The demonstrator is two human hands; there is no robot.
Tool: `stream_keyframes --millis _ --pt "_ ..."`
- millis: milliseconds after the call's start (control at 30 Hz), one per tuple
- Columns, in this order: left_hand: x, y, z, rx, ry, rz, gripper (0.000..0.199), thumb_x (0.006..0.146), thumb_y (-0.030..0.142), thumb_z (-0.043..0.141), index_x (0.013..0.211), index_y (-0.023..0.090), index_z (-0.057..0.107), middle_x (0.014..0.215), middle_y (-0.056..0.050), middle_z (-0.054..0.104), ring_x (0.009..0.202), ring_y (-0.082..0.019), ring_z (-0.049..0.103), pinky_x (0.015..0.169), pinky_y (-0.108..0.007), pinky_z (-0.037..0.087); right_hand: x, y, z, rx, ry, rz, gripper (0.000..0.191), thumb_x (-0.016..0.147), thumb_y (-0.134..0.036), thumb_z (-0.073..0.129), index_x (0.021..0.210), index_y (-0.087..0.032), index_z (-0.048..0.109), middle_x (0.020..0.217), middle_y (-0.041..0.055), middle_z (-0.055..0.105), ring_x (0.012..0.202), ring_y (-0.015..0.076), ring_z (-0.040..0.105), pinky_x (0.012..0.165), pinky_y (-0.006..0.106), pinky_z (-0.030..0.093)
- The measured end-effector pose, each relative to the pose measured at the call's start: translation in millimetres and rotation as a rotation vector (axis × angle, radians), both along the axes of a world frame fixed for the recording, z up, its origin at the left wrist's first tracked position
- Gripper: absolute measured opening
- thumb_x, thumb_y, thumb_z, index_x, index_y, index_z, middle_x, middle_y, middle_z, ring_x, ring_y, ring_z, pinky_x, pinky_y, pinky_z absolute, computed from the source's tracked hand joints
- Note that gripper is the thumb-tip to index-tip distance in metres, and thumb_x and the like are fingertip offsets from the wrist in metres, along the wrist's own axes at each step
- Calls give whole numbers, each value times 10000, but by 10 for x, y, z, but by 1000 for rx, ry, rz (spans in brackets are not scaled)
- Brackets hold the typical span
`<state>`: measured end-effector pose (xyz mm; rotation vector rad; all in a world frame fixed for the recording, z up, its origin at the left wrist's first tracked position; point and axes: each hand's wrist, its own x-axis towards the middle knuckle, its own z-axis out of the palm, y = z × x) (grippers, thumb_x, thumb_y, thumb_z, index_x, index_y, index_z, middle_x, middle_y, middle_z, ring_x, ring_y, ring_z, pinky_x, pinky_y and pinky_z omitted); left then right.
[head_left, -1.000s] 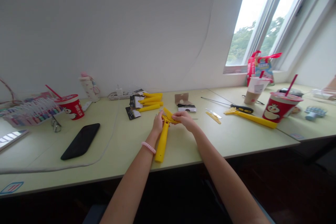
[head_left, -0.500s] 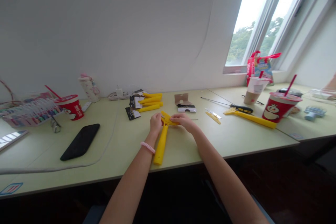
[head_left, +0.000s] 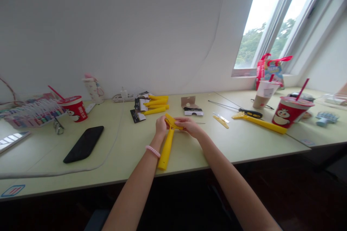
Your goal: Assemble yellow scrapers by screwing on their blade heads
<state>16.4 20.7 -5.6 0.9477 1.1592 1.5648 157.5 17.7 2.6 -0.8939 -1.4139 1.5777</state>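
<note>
My hands meet over a yellow plastic scraper (head_left: 167,150) just in front of me on the desk. Its long handle points toward me, with the lower end resting near the desk's front edge. My left hand (head_left: 161,126) grips the top of the handle, and my right hand (head_left: 188,127) pinches the flat head (head_left: 171,122) from the right. My fingers hide part of the head. A pink coil bracelet (head_left: 152,151) circles my left wrist. Several loose yellow handles (head_left: 155,102) lie farther back, beside black-and-white card packets (head_left: 137,116).
A similar yellow scraper (head_left: 257,122) and a screwdriver (head_left: 251,113) lie to the right, near small metal blades (head_left: 221,121). A black phone (head_left: 83,144) lies to the left. Red cups (head_left: 290,112) with straws stand at both ends, below a window (head_left: 267,18).
The scraper's lower handle end has swung slightly left, and my hands have stayed on the head. The whole view has shifted slightly as my head moved.
</note>
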Motion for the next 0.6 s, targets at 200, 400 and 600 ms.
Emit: stream_keyframes --millis 200,400,600 --pt "14 -35 22 -15 -126 -74 144 635 293 490 619 150 496 538 -4 545 444 -103 499 422 -206 395 -15 -18 25 54 18 -50 387 591 -272 728 966 -194 674 950 60 679 862 185 627 795 322 489" --pt "29 -33 16 -56 -171 -69 150 646 299 499 640 149 500 549 -7 559 429 -102 496 420 -216 389 -8 -36 38 38 12 -52 376 596 -240 723 966 -185 677 960 66 679 865 184 627 804 331 492" --pt "36 -43 20 -58 -166 -72 147 681 297 487 652 154 492 564 -5 559 442 -103 501 427 -219 395 -15 -54 68 43 5 -69 343 596 -212 708 938 -191 685 947 62 678 852 178 623 796 325 490"
